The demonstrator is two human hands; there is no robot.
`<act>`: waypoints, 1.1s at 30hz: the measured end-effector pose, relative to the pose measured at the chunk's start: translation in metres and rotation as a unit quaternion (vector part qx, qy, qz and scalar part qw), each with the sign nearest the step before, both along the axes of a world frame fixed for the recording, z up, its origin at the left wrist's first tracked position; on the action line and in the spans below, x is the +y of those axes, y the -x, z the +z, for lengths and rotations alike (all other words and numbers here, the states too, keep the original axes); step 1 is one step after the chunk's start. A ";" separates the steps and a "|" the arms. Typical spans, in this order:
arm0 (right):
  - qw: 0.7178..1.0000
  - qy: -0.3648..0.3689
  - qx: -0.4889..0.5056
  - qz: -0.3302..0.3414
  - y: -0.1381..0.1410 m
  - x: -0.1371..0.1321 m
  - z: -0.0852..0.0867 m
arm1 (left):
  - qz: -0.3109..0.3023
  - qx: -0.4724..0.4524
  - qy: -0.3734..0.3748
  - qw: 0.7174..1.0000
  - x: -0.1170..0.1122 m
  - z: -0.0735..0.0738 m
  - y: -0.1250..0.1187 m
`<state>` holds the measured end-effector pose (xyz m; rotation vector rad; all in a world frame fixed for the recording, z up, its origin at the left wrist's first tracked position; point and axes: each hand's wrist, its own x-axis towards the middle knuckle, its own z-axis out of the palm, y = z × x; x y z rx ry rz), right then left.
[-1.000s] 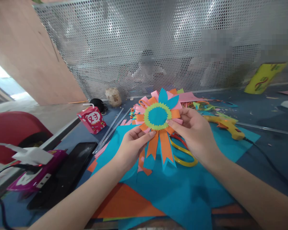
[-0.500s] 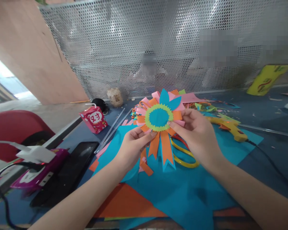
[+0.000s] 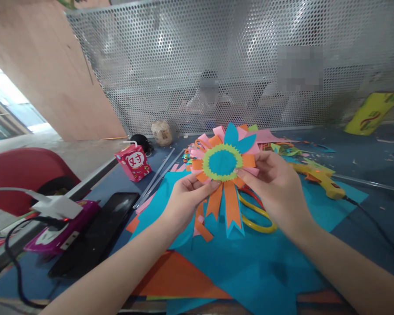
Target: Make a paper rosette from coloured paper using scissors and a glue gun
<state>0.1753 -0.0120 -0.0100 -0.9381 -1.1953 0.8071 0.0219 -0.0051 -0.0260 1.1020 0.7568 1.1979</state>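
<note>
Both hands hold a paper rosette (image 3: 222, 162) upright above the table. It has a blue disc inside a green zigzag ring, with pink and orange paper loops around it. Two blue pointed leaves stick up at its top, and orange ribbon tails backed with blue hang below. My left hand (image 3: 190, 194) pinches the lower left edge. With the thumb on the front of the ring, my right hand (image 3: 276, 188) grips the right side; its other fingers are partly hidden behind. Scissors with yellow handles (image 3: 258, 218) lie beneath on blue paper (image 3: 243, 267).
A yellow glue gun (image 3: 320, 177) with a cord lies at right. On the left are a red drink box (image 3: 133, 162), a black phone (image 3: 98, 232) and a purple power strip (image 3: 57, 232). Clear sticks (image 3: 157, 177), a jar (image 3: 162, 133) and paper scraps lie farther back, before a perforated metal screen (image 3: 184, 57).
The whole scene has shifted slightly to the right in the view. Both hands keep the same hold on the rosette.
</note>
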 end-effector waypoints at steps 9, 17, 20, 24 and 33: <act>1.000 -0.009 -0.001 0.008 0.000 0.002 -0.003 | 0.002 0.006 -0.032 0.999 0.002 0.000 0.000; 1.000 -0.007 0.012 0.020 -0.001 0.002 -0.004 | -0.018 0.010 -0.055 0.998 0.000 -0.001 0.003; 0.999 0.002 0.024 0.037 -0.002 0.005 -0.006 | -0.004 0.017 -0.067 0.998 -0.001 0.002 0.001; 0.997 0.016 0.053 0.062 -0.003 0.008 -0.009 | 0.030 0.037 -0.073 0.996 -0.003 0.008 0.000; 0.993 0.010 0.073 0.097 -0.004 0.010 -0.011 | 0.046 0.061 -0.109 0.991 -0.001 0.005 0.001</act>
